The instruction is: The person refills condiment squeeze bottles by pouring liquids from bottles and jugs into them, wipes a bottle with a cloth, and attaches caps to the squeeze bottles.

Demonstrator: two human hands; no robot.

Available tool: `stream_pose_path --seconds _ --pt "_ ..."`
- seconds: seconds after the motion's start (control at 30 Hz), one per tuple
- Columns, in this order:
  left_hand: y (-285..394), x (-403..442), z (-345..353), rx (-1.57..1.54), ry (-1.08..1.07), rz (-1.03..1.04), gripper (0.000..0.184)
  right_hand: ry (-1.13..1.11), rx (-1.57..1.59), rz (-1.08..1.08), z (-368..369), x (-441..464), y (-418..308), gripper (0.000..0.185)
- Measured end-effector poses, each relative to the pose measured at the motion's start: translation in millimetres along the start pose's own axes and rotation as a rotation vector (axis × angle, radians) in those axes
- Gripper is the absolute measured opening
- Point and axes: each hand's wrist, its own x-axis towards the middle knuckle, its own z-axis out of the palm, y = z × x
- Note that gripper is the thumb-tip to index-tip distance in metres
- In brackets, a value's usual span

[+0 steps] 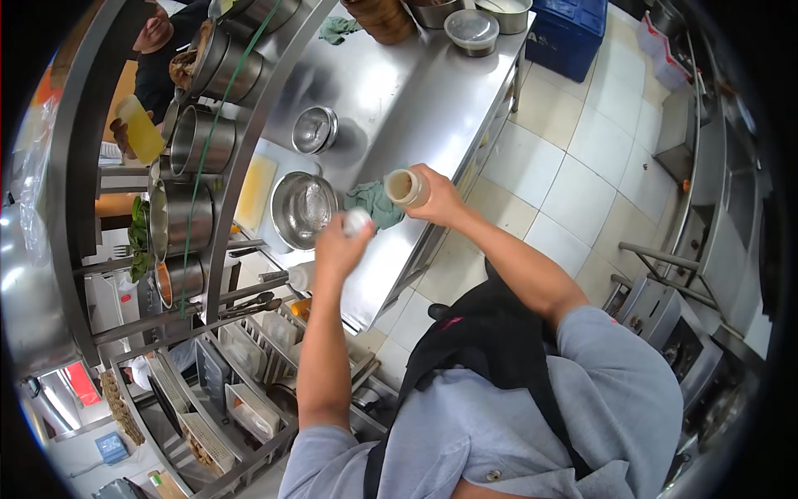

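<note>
My left hand (pixel 339 251) has its fingers round a small white round thing (pixel 357 222), blurred, perhaps a lid. Close by on the right, my right hand (pixel 439 198) grips an open jar (pixel 404 188), its mouth facing the camera and its inside pale brown. A green cloth (pixel 378 205) lies on the steel counter just beside the jar. Left of my hands sits a wide metal bowl (pixel 304 210), with stacked smaller metal bowls (pixel 314 130) beyond it. What the wide bowl holds is not clear.
A shelf with metal pots (pixel 199 137) runs along the left, a person's hand (pixel 123 138) holding a yellow container behind it. A yellow board (pixel 256 191) lies by the wide bowl. A covered bowl (pixel 471 33) stands at the far end; a blue crate (pixel 567 37) is on the floor.
</note>
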Motion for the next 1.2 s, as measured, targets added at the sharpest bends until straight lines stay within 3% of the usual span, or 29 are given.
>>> stream_pose_path --seconds 0.07,0.13,0.2,0.27,0.33,0.4,0.43,0.47,0.53,0.57,0.67,0.7,0.77,0.8,0.87,0.9,1.0,1.1,1.17,1.2 --pt "-41.5 -15.9 54.1 0.239 0.01 -0.015 0.068 -0.009 0.035 0.022 -9.9 3.7 8.5 0.062" --pt "-68.6 -14.1 95.2 0.329 -0.129 -0.162 0.075 -0.025 0.073 0.044 -17.2 6.6 17.4 0.063" --pt "-73.7 -8.0 114.7 0.336 -0.128 -0.232 0.077 0.039 0.094 -0.043 -26.9 11.2 25.1 0.063" --pt "-54.1 3.2 114.5 0.305 0.107 -0.093 0.077 0.007 0.132 -0.014 -35.1 15.0 31.8 0.062" --pt "-28.7 28.2 109.7 0.2 0.051 -0.088 0.076 -0.037 0.135 -0.004 -39.4 20.3 33.9 0.062" --pt "-26.0 53.1 129.9 0.312 0.432 0.303 0.063 -0.05 0.117 0.004 -34.5 23.5 39.5 0.061" --pt "-41.5 68.0 153.3 0.324 0.369 0.273 0.051 -0.065 0.102 0.002 -28.5 25.3 46.6 0.064" --pt "-64.1 88.8 168.2 0.316 0.376 0.287 0.051 -0.074 0.089 -0.002 -22.9 27.9 50.8 0.067" --pt "-96.1 130.1 175.3 -0.146 0.29 0.337 0.037 -0.078 0.099 0.01 -13.0 30.6 47.5 0.068" --pt "-70.5 125.0 149.1 -0.293 0.37 0.221 0.029 -0.089 0.09 0.009 -8.4 31.2 49.0 0.067" --pt "-13.0 123.8 65.3 -0.467 0.358 0.268 0.03 -0.121 0.087 0.01 -3.8 39.6 47.7 0.07" --pt "10.1 120.9 37.4 -0.456 0.349 0.273 0.03 -0.163 0.084 0.018 -1.6 39.1 46.9 0.073" --pt "53.4 123.8 -6.8 -0.255 0.039 0.679 0.033 -0.181 0.121 0.034 0.2 42.0 43.7 0.068" --pt "65.3 127.9 -12.8 -0.247 0.033 0.681 0.033 -0.209 0.147 0.046 -0.3 44.9 43.2 0.063" --pt "84.7 137.0 -13.2 0.125 -0.265 1.033 0.034 -0.293 0.08 0.121 -0.2 52.7 52.3 0.061" --pt "91.9 141.5 -10.5 0.133 -0.273 1.036 0.034 -0.383 0.006 0.197 0.4 54.4 57.4 0.059" --pt "98.5 155.0 1.1 0.286 -0.467 1.028 0.033 -0.33 0.097 0.132 2.2 51.2 59.9 0.056" --pt "83.4 159.9 10.3 0.25 -0.447 1.03 0.03 -0.249 -0.028 0.141 9.6 52.0 64.2 0.058" --pt "66.7 144.5 18.2 0.071 -0.212 0.91 0.031 -0.195 -0.009 0.141 10.1 48.6 49.7 0.06" --pt "58.0 136.5 26.3 0.077 -0.219 0.908 0.031 -0.148 0.002 0.143 10.0 45.7 41.4 0.062"
